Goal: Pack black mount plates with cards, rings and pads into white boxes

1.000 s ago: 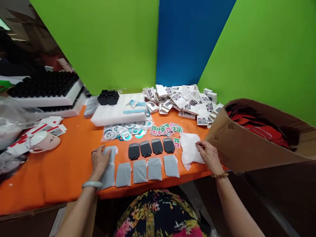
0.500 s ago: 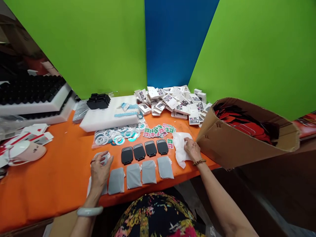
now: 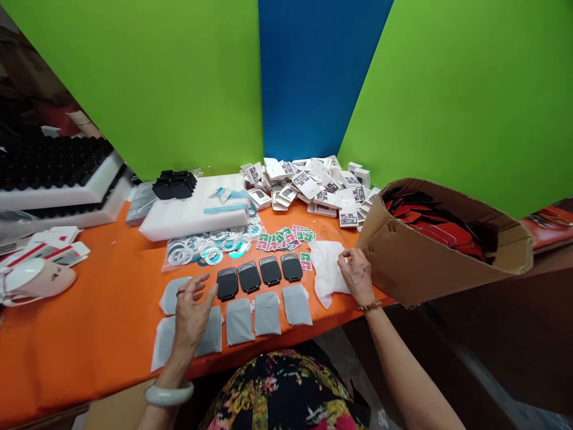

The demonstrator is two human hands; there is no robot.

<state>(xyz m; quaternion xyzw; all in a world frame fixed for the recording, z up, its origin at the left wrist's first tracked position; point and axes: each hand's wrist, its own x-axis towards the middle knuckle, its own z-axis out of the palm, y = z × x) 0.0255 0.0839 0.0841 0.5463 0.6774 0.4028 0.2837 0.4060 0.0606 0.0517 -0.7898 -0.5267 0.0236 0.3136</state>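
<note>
My left hand [image 3: 193, 313], fingers spread and with nothing in it, hovers above the left end of a row of grey wrapped flat packets. Just left of its fingers lies one grey packet [image 3: 173, 295] in thin translucent wrapping; the front row includes another packet [image 3: 239, 321]. My right hand [image 3: 358, 276] pinches at the right edge of thin white wrapping sheets [image 3: 324, 269], which lie crumpled in a pile. Between the hands several black flat cases [image 3: 249, 277] with rounded corners stand in a row on the orange tabletop.
A cardboard box [image 3: 421, 257] with red and black pieces stands at the right. Small white boxes [image 3: 308, 185] are heaped at the back. Nearby are green and red stickers [image 3: 280, 239], bagged rings [image 3: 210, 249], a white foam block [image 3: 192, 209] and a white cup [image 3: 33, 280].
My left hand has let go of the grey packet and moved right, its fingers spreading. My right hand has shifted slightly right at the white sheets, with its fingertips drawn together.
</note>
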